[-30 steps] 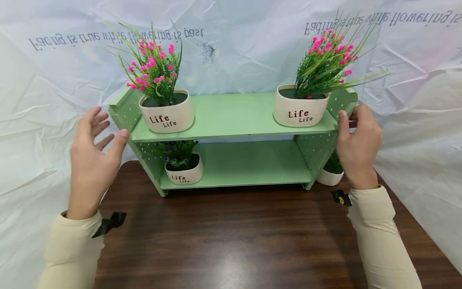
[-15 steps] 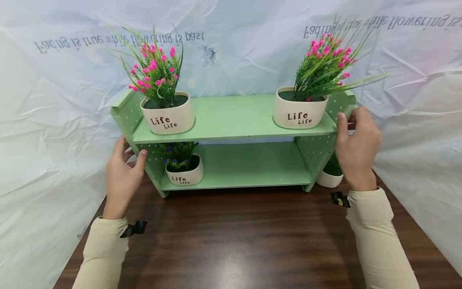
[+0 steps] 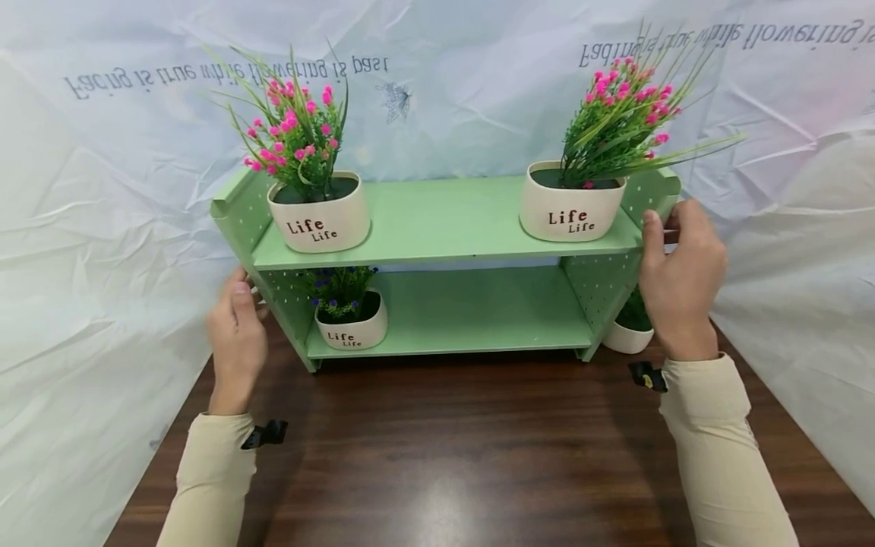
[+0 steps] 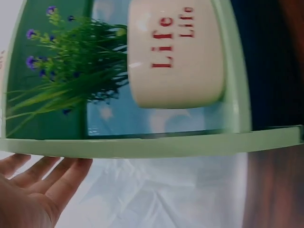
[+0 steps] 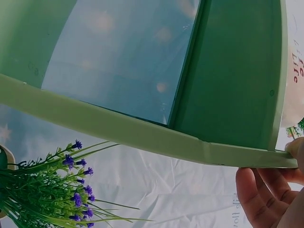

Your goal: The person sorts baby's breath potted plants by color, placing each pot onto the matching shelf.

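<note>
A light green two-tier shelf (image 3: 437, 216) stands on the dark wooden table. My right hand (image 3: 683, 281) holds its right side panel (image 5: 156, 145) near the top, with the thumb at the front edge and curled fingers outside. Against the left panel's outer face (image 4: 142, 148) rest the fingertips of my left hand (image 3: 235, 334); in the left wrist view those fingers (image 4: 66, 183) are fairly straight and no thumb shows. On the top board stand two white "Life" pots with pink flowers, a left pot (image 3: 320, 220) and a right pot (image 3: 573, 209).
A white pot with purple flowers (image 3: 352, 327) sits at the left of the lower board. Another purple-flowered plant (image 5: 66, 190) stands outside the right panel, its pot (image 3: 627, 336) on the table (image 3: 437, 448). White printed sheeting (image 3: 451, 91) hangs behind and along both sides.
My left hand has come inward and down from beside the upper left corner to the left panel's outer side. The right hand keeps its hold, and the shelf stays in place.
</note>
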`<state>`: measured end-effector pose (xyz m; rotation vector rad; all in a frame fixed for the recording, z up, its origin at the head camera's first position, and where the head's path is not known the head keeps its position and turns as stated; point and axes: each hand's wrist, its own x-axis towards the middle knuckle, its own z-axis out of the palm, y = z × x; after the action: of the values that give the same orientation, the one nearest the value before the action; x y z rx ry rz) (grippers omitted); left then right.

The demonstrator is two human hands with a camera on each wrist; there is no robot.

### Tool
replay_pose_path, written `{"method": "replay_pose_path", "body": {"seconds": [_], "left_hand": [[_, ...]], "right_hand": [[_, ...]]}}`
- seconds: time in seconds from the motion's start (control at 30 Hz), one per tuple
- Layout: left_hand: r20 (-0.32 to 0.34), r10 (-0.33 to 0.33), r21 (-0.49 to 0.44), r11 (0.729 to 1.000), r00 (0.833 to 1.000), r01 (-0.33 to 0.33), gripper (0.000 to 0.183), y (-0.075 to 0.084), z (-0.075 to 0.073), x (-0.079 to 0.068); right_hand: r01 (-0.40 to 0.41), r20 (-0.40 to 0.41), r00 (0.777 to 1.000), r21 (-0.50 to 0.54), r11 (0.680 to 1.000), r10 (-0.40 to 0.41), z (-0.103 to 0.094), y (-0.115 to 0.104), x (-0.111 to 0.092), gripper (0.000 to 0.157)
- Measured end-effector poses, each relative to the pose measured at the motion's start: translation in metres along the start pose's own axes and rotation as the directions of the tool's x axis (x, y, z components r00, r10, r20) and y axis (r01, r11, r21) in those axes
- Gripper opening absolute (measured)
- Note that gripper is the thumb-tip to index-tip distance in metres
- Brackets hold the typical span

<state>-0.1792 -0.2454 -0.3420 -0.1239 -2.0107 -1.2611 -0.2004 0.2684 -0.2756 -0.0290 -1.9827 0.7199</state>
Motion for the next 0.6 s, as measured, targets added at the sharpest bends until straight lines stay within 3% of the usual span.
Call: {"method": "replay_pose_path", "body": {"seconds": [0.33, 0.6], "left_hand": [[0.044, 0.032, 0.104, 0.994, 0.999, -0.036, 0.038, -0.027, 0.008, -0.010], [0.048, 0.102, 0.207, 0.972, 0.994, -0.110, 0.043, -0.037, 0.007, -0.017]], "right_hand": [[0.002, -0.011, 1.000, -0.011, 1.000, -0.002, 0.001, 0.004, -0.001, 0.041], [0.008, -0.014, 1.000, -0.011, 1.000, -0.008, 0.002, 0.000, -0.001, 0.043]]}}
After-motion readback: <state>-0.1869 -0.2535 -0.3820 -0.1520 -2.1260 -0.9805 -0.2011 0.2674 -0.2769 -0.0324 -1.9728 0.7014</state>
